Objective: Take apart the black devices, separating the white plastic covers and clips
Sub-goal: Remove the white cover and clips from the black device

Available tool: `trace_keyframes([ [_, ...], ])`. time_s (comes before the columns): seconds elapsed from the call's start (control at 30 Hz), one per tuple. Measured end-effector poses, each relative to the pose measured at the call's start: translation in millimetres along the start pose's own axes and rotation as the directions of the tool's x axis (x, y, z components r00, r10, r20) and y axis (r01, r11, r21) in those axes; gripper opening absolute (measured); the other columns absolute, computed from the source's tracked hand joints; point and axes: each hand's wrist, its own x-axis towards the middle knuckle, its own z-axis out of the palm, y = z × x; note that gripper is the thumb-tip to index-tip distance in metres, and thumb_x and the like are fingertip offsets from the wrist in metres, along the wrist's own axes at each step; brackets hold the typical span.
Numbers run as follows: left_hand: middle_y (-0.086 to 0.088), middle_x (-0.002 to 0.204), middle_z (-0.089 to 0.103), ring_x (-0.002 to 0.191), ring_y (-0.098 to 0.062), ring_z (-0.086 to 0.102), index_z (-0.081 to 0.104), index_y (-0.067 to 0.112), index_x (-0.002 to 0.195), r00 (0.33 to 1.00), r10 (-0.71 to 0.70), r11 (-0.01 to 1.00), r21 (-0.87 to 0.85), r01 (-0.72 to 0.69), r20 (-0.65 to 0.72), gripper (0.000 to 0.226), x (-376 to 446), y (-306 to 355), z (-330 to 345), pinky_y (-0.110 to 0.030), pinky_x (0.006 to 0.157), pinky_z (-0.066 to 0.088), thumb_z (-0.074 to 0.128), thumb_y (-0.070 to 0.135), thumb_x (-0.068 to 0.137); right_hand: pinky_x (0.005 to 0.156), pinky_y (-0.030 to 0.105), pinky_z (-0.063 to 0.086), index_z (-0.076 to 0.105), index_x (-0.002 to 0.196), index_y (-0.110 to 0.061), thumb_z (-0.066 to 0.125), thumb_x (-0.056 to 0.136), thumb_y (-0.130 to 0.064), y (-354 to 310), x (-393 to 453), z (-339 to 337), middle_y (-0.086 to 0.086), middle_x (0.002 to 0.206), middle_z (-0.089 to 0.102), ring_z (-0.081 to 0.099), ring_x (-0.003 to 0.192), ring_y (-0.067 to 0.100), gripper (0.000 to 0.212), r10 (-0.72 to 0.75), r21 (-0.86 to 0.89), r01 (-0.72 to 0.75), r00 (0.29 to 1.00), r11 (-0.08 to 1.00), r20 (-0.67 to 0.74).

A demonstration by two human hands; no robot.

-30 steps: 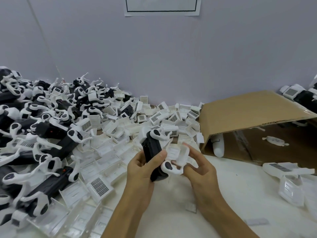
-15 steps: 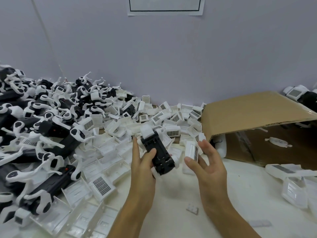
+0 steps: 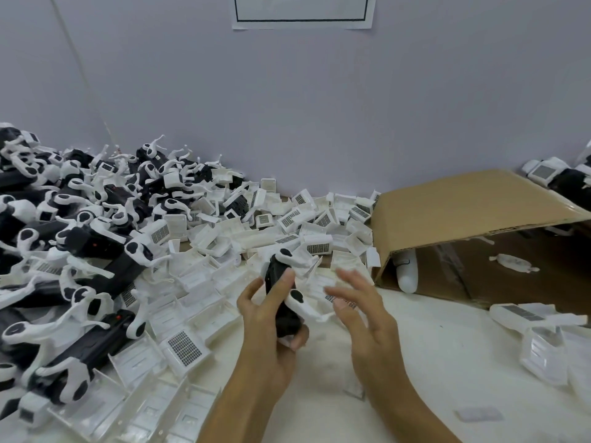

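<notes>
Nearest you, your left hand (image 3: 271,318) grips a black device (image 3: 283,302) upright above the white tabletop (image 3: 431,362), thumb across its front and fingers curled behind it. Two white clips are on that device: one (image 3: 292,259) at its top end and one (image 3: 302,303) jutting from its right side. Your right hand (image 3: 361,311) is just beside it, fingers spread and loose, holding nothing; it is blurred, and you cannot tell whether a fingertip touches the side clip.

To your left lies a spread of white plastic covers (image 3: 179,343), some showing a dark grid patch. Past them, a heap of black devices (image 3: 73,238) with white clips attached runs back to the wall. To your right, more white parts (image 3: 540,340) lie on the tabletop.

Farther off, loose white covers (image 3: 307,222) pile up between the heap and a cardboard box (image 3: 463,212) lying on its side, open toward you, with a white part (image 3: 407,273) at its mouth. On the wall hangs a paper sheet (image 3: 302,11).
</notes>
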Motion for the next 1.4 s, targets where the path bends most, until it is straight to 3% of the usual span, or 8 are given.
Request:
trace_keyframes([
  [0.1, -0.012, 0.078, 0.063, 0.061, -0.021, 0.062, 0.066, 0.002, 0.095, 0.983, -0.147, 0.959, -0.228, 0.169, 0.109, 0.038, -0.3, 2.6, -0.5, -0.030, 0.049, 0.053, 0.080, 0.020, 0.064, 0.102, 0.025, 0.045, 0.076, 0.106, -0.014, 0.055, 0.084, -0.033, -6.5, -3.4, -0.6, -0.009, 0.124, 0.068, 0.057, 0.127, 0.010, 0.036, 0.000, 0.166, -0.025, 0.989, 0.986, 0.147],
  [0.2, -0.017, 0.101, 0.074, 0.080, -0.028, 0.072, 0.077, -0.003, 0.096, 0.956, -0.200, 0.915, -0.309, 0.260, 0.212, 0.040, 0.3, 2.8, -5.3, -0.041, 0.077, 0.056, 0.059, 0.030, 0.084, 0.096, 0.022, 0.049, 0.058, 0.130, -0.023, 0.069, 0.079, -0.031, -7.7, -7.6, 5.2, -0.013, 0.129, 0.063, 0.058, 0.124, 0.009, 0.053, -0.037, 0.043, 0.028, 0.971, 0.999, 0.235],
  [0.3, -0.018, 0.098, 0.070, 0.074, -0.027, 0.069, 0.076, -0.003, 0.104, 0.949, -0.214, 0.926, -0.262, 0.273, 0.232, 0.044, -1.1, 2.9, -4.9, -0.037, 0.064, 0.059, 0.056, 0.032, 0.087, 0.097, 0.019, 0.048, 0.055, 0.130, -0.033, 0.082, 0.074, -0.020, -3.9, -9.3, 10.6, -0.009, 0.139, 0.054, 0.054, 0.130, 0.011, 0.064, -0.151, -0.044, 0.159, 0.976, 0.986, 0.157],
  [0.4, -0.014, 0.092, 0.064, 0.070, -0.023, 0.062, 0.070, 0.000, 0.121, 0.955, -0.219, 0.931, -0.250, 0.265, 0.199, 0.053, -1.7, 0.6, -3.9, -0.031, 0.064, 0.056, 0.061, 0.033, 0.082, 0.105, 0.021, 0.042, 0.068, 0.106, -0.034, 0.085, 0.072, -0.017, -2.1, -8.3, 11.3, -0.005, 0.137, 0.051, 0.049, 0.136, 0.015, 0.041, -0.279, -0.061, 0.292, 0.946, 0.955, 0.167],
  [0.83, -0.014, 0.082, 0.067, 0.069, -0.022, 0.066, 0.079, 0.001, 0.094, 0.950, -0.216, 0.925, -0.264, 0.274, 0.227, 0.043, -0.7, -5.2, -5.9, -0.029, 0.061, 0.059, 0.059, 0.036, 0.081, 0.108, 0.021, 0.039, 0.075, 0.085, -0.030, 0.085, 0.070, -0.019, -7.4, -13.2, 16.0, -0.012, 0.134, 0.048, 0.050, 0.132, 0.012, 0.021, -0.223, -0.039, 0.230, 0.965, 0.972, 0.136],
  [1.0, -0.012, 0.094, 0.069, 0.077, -0.022, 0.065, 0.076, 0.001, 0.108, 0.955, -0.194, 0.924, -0.285, 0.255, 0.225, 0.045, 1.1, -7.3, -4.7, -0.029, 0.066, 0.057, 0.056, 0.034, 0.085, 0.105, 0.015, 0.039, 0.076, 0.089, -0.031, 0.087, 0.069, -0.014, -8.2, -13.1, 16.1, -0.005, 0.148, 0.041, 0.051, 0.130, 0.011, 0.028, -0.213, -0.046, 0.219, 0.971, 0.975, 0.106],
  [1.17, -0.013, 0.087, 0.068, 0.069, -0.022, 0.066, 0.078, 0.001, 0.101, 0.951, -0.197, 0.926, -0.273, 0.261, 0.240, 0.044, 0.3, -7.3, -5.4, -0.029, 0.058, 0.056, 0.056, 0.035, 0.084, 0.106, 0.013, 0.036, 0.071, 0.077, -0.025, 0.083, 0.071, -0.008, -8.2, -13.1, 17.3, -0.004, 0.139, 0.047, 0.049, 0.133, 0.012, 0.022, -0.207, -0.007, 0.211, 0.967, 0.978, 0.151],
  [1.4, -0.011, 0.092, 0.068, 0.071, -0.021, 0.062, 0.075, 0.001, 0.111, 0.957, -0.199, 0.925, -0.280, 0.255, 0.213, 0.048, 1.8, -8.5, -6.5, -0.029, 0.060, 0.055, 0.060, 0.034, 0.080, 0.105, 0.013, 0.037, 0.073, 0.090, -0.029, 0.083, 0.071, -0.012, -7.0, -12.7, 16.2, -0.004, 0.137, 0.044, 0.048, 0.133, 0.008, 0.027, -0.168, 0.011, 0.169, 0.971, 0.986, 0.169],
])
